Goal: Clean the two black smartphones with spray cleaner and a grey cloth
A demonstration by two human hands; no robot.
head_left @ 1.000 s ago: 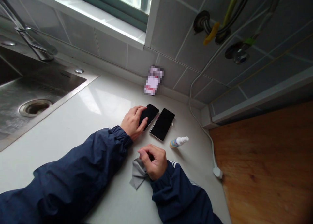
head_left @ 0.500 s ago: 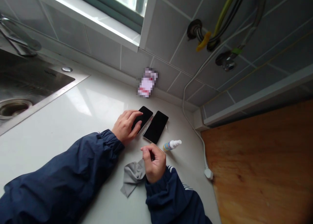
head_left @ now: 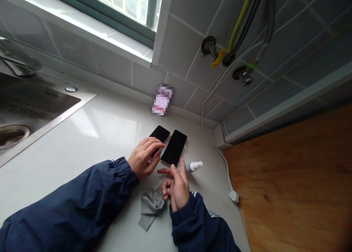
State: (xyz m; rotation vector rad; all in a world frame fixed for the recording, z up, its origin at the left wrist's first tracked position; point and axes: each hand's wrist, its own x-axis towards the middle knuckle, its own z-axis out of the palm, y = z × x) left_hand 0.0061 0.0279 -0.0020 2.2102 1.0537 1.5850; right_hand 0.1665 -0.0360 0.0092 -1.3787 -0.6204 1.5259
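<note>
Two phones with black screens lie side by side, face up on the white counter (head_left: 118, 127). My left hand (head_left: 144, 157) hovers over or rests on the lower part of the left phone (head_left: 161, 133); its fingers are extended and the fingertips reach toward the right phone (head_left: 174, 146). Whether they touch glass I cannot tell. Below the right phone, my right hand (head_left: 178, 188) has its fingers spread apart and holds nothing visible. A crumpled grey cloth (head_left: 151, 204) lies just left of it. Partly behind its fingertips is a small white-capped spray bottle (head_left: 194, 166).
A blurred upright device with a lit screen (head_left: 162, 100) leans against the tiled wall. On the left is a steel sink (head_left: 89, 99) with a faucet (head_left: 18, 61). A white cable with a plug (head_left: 233, 196) hangs near the wooden board (head_left: 288, 182) at right.
My right hand has gone from loosely curled to spread fingers. My left fingertips have shifted right, toward the gap between the phones. The whole view has shifted slightly.
</note>
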